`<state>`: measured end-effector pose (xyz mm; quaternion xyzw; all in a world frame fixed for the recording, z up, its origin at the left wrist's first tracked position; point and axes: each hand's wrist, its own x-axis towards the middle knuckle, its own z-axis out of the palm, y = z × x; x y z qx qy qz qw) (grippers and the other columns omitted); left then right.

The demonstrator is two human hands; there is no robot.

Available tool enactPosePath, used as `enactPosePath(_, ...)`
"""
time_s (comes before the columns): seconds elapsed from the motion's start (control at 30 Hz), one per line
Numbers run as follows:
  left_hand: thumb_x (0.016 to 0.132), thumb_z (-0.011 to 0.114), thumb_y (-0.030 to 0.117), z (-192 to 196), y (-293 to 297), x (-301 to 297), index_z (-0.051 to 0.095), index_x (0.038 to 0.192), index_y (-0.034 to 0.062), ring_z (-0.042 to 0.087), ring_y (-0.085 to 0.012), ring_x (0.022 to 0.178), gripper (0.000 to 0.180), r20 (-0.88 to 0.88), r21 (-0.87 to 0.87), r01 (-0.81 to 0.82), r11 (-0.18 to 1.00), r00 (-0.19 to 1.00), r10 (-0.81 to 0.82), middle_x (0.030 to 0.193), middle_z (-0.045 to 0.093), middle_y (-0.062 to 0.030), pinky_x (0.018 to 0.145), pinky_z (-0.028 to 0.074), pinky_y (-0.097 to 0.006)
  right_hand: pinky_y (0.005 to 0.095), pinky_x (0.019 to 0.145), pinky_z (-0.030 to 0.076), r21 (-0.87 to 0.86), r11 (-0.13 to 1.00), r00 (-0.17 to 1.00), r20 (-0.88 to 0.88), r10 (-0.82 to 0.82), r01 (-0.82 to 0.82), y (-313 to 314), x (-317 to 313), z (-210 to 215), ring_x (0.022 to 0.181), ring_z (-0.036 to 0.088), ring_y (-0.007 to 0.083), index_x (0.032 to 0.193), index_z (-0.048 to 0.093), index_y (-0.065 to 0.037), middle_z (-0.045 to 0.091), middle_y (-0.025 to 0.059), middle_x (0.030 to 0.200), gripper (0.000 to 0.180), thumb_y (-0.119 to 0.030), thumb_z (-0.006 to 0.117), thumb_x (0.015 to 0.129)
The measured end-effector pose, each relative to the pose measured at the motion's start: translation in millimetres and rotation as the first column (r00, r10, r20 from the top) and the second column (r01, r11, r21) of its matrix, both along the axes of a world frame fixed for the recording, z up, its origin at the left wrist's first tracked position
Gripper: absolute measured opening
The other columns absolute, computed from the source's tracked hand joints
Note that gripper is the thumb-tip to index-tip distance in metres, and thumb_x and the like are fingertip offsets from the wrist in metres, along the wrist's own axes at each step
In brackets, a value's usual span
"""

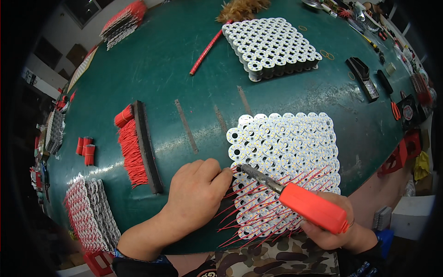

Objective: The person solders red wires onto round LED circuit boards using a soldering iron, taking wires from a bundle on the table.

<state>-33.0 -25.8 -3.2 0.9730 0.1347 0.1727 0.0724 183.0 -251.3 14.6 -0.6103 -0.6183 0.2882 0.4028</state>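
A panel of round white LED boards (286, 143) lies flat on the green table before me. Thin red wires (227, 227) fan out across its nearer rows. At the panel's left edge, my left hand (198, 191) is closed in a pinch at a red wire, whose end is mostly hidden by the fingers. My right hand (330, 226) grips the red handle of a soldering iron (314, 207) over the panel. Its dark tip points left and reaches a board right beside my left fingertips. Whether the tip touches the board is too small to tell.
Loose red wires (131, 154) lie along a dark bar (147, 152) on the left. Red wire bundles (89, 154) and wired panels (85, 212) sit farther left. Beyond are stacked panels (272, 46) and a feather duster (206, 51). A black holder (362, 78) stands to the right.
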Motion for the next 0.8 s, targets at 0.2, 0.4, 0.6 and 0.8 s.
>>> enactPosePath(0.2, 0.077, 0.069, 0.006, 2.4, -1.2, 0.5, 0.071, 0.093, 0.0059, 0.058, -0.0264, 0.067, 0.017, -0.006, -0.031, -0.019, 0.999, 1.0, 0.019, 0.076, 0.053, -0.0063, 0.059, 0.045, -0.041, 0.0353, 0.069, 0.057, 0.072, 0.997, 0.991, 0.131, -0.034, 0.025, -2.6, -2.1, 3.2, 0.079, 0.073, 0.0291, 0.117, 0.065, 0.002, 0.072, 0.0183, 0.109, 0.049, -0.005, 0.081, 0.072)
enactPosePath(0.4, 0.076, 0.069, 0.008, -0.9, -1.4, -0.4, 0.069, 0.094, 0.0059, 0.059, -0.0256, 0.071, 0.018, 0.017, -0.039, -0.02, 0.999, 1.0, 0.02, 0.081, 0.055, -0.0061, 0.062, 0.046, -0.04, 0.035, 0.071, 0.058, 0.071, 0.991, 0.985, 0.115, -0.125, 0.117, -4.8, -5.0, 4.2, 0.081, 0.073, 0.03, 0.111, 0.068, 0.0, 0.071, 0.0177, 0.111, 0.041, -0.005, 0.082, 0.072)
enactPosePath(0.6, 0.075, 0.07, 0.006, -0.1, -2.8, 2.8, 0.069, 0.092, 0.0057, 0.06, -0.0267, 0.075, 0.018, 0.113, -0.047, 0.004, 0.999, 0.994, 0.002, 0.083, 0.058, -0.0059, 0.066, 0.046, -0.041, 0.035, 0.074, 0.059, 0.13, 0.99, 0.97, 0.225, -0.089, 0.06, -13.0, -1.2, -0.3, 0.083, 0.074, 0.0302, 0.115, 0.064, 0.003, 0.071, 0.0182, 0.11, 0.048, -0.005, 0.083, 0.072)
enactPosePath(0.8, 0.073, 0.071, 0.005, -5.6, -6.5, 5.0, 0.07, 0.091, 0.0064, 0.058, -0.0258, 0.072, 0.018, 0.11, -0.01, 0.042, 0.999, 0.993, -0.041, 0.079, 0.057, -0.0053, 0.065, 0.043, -0.041, 0.0344, 0.07, 0.058, 0.069, 0.993, 0.985, 0.135, -0.107, 0.099, -19.4, -2.2, -4.7, 0.081, 0.074, 0.0287, 0.117, 0.063, 0.005, 0.073, 0.0174, 0.106, 0.051, -0.005, 0.083, 0.071)
